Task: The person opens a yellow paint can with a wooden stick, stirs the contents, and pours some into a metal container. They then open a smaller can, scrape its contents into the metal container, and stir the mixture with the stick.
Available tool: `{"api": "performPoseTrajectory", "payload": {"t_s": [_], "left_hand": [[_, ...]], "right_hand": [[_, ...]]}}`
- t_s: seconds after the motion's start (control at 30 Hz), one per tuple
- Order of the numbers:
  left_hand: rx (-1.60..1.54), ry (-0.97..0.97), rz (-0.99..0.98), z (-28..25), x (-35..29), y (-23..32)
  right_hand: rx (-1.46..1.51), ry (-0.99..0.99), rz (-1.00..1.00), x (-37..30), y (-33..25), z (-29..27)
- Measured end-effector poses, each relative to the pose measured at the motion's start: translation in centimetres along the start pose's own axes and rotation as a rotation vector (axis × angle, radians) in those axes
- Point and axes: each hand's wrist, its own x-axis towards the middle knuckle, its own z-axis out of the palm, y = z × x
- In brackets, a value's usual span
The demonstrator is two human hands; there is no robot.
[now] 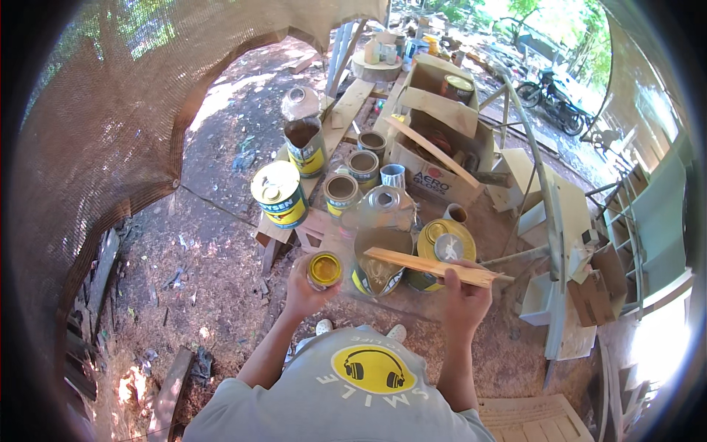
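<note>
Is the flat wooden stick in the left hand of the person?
No, the right hand grips the flat wooden stick, while the left hand holds a small can with yellow contents.

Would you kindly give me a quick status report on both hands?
Left hand holding small can. Right hand gripping wooden stick. Large open can directly ahead, partly covered by the stick in view.

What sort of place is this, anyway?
Probably a makeshift open-air workshop where paint is used: several open cans stand grouped together, the left hand holds a small tin that is yellow inside, and brown mesh hangs alongside.
</note>
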Motion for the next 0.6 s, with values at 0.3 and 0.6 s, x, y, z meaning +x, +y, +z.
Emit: {"api": "performPoseTrajectory", "payload": {"t_s": [0.3,0.6], "left_hand": [[0.025,-0.041,-0.029,0.1,0.5,1.3],[-0.022,-0.038,-0.001,0.9,1.3,2.0]], "right_hand": [[0.117,0.03,0.164,0.8,-0.2,-3.5],[0.108,0.045,0.123,0.4,-0.8,-5.8]]}}
